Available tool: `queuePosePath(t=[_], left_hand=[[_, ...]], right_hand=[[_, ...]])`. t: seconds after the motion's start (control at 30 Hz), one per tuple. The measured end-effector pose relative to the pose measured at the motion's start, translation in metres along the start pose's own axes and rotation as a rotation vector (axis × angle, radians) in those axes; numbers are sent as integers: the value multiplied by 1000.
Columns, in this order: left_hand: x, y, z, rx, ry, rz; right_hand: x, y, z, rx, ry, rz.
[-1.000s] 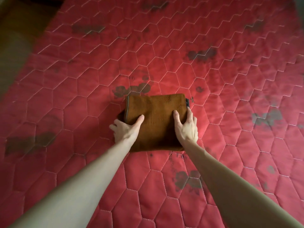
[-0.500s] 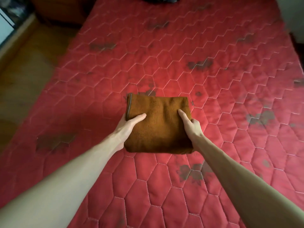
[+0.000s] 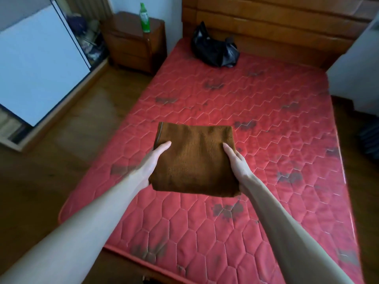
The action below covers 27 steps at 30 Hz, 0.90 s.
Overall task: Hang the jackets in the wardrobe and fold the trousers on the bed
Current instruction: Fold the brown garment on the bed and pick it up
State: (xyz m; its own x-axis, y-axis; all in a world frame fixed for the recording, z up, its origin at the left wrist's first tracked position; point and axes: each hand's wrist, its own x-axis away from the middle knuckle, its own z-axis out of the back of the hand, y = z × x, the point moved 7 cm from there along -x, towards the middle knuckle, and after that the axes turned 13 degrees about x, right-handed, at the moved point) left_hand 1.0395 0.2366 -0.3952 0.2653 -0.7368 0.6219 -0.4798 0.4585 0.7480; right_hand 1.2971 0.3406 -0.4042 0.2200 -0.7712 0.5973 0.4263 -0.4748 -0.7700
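Item: folded brown trousers (image 3: 194, 158), fleecy fabric, folded into a thick squarish bundle with a seamed edge along its left side. Location: held in the air above the red quilted mattress (image 3: 276, 150), over its middle, not touching it.

Left hand (image 3: 152, 162): at the bundle's left edge, thumb lying across the top, fingers hidden underneath; grip clamped on the trousers.

Right hand (image 3: 235, 162): at the bundle's right edge, thumb on top, fingers hidden below; grip clamped on the trousers likewise. Both forearms bare, reaching forward.

Mattress: hexagon stitching, dark blotches scattered over it, lying on a wooden bed with a slatted headboard (image 3: 276, 19).

Black plastic bag (image 3: 215, 50): crumpled, at the head end of the mattress, just before the headboard.

Wooden nightstand (image 3: 133, 42): left of the bed's head; a green bottle (image 3: 144, 18) stands upright on it.

White sliding door panel (image 3: 39, 64): far left, above the wooden floor (image 3: 67, 140); jumbled items behind it, too dim to identify.
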Motion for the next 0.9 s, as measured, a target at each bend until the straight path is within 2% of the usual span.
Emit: queuePosePath(t=[0.2, 0.4, 0.57, 0.9], left_hand=[[99, 38, 38, 147, 55, -62], [175, 78, 91, 223, 117, -149], [217, 119, 177, 178, 176, -228], [269, 174, 367, 240, 247, -217]], right_hand=[[86, -69, -28, 47, -26, 152], [147, -126, -86, 69, -65, 243], [185, -168, -164, 37, -96, 285], [234, -233, -355, 42, -103, 380]])
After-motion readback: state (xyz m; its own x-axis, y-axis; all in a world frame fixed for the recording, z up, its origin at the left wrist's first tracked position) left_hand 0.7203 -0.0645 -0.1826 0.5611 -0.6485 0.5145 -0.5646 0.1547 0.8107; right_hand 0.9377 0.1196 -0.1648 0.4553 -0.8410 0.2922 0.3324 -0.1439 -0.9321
